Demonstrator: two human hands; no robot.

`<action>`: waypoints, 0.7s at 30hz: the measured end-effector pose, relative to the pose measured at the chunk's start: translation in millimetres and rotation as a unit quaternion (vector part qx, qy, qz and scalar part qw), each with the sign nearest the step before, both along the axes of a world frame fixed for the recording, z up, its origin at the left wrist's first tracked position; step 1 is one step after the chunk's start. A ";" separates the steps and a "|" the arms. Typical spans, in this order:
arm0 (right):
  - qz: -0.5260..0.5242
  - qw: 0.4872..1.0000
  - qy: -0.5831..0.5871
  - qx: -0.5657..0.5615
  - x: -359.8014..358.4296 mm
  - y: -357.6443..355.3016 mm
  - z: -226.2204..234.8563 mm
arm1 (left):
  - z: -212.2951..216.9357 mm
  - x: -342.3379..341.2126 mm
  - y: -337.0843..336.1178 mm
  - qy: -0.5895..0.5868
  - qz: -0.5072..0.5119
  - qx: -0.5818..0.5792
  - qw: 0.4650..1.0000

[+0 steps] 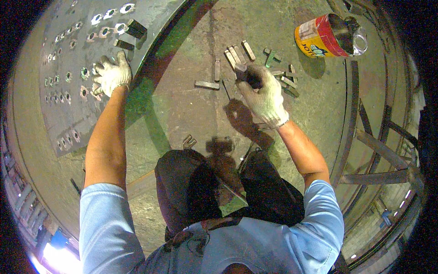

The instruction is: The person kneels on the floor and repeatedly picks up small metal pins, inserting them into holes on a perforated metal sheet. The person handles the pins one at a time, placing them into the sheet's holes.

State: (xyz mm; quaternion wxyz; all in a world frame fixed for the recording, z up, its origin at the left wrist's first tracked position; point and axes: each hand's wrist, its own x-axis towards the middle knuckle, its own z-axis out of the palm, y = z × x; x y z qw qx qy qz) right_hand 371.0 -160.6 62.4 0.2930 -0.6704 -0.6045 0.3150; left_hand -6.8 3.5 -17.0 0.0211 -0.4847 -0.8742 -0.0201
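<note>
Two gloved hands work over a concrete floor (pixel 191 105). The left hand (pixel 111 74) lies with fingers spread on a grey metal plate (pixel 68 109) full of holes. The right hand (pixel 261 93) closes around a dark metal piece (pixel 248 75), just above loose metal bars (pixel 237 57). A paint can (pixel 321 36) lies nearby.

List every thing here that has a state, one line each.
Left hand: gloved, flat on the plate.
Right hand: gloved, closed on a metal bar.
Plate: lying flat, full of holes.
Can: on its side, open.
Loose bars: scattered on the floor.
</note>
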 end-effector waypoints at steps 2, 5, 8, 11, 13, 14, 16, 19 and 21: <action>-0.022 0.998 -0.018 -0.064 1.8 5.1 -14.4 | 1.6 0.2 0.0 0.002 0.001 -0.002 1.000; -0.051 0.979 -0.015 -0.196 12.2 11.3 -59.4 | 1.7 -0.1 -0.3 0.000 -0.004 -0.002 1.000; -0.059 0.960 -0.016 -0.274 29.0 7.8 -111.6 | 5.2 4.6 -1.1 0.003 -0.005 -0.009 1.000; -0.068 0.965 0.006 -0.255 35.1 13.9 -148.6 | 8.3 7.7 -2.0 0.006 -0.001 -0.011 1.000; -0.092 0.972 0.010 -0.217 23.2 36.2 -152.6 | -2.1 1.8 1.8 0.000 -0.007 0.009 1.000; -0.088 0.970 0.008 -0.228 15.6 51.5 -146.2 | -0.9 0.0 0.7 0.000 -0.008 0.010 1.000; -0.151 0.954 0.175 -0.190 6.3 83.1 -145.1 | 1.0 7.2 0.9 -0.010 -0.018 0.013 1.000; -0.138 0.976 0.009 -0.167 4.3 121.8 -121.7 | -2.2 1.1 0.2 0.009 -0.004 0.006 1.000; -0.059 0.945 -0.258 -0.194 -1.3 125.9 -107.7 | -1.2 -2.5 -1.2 0.002 -0.007 0.007 1.000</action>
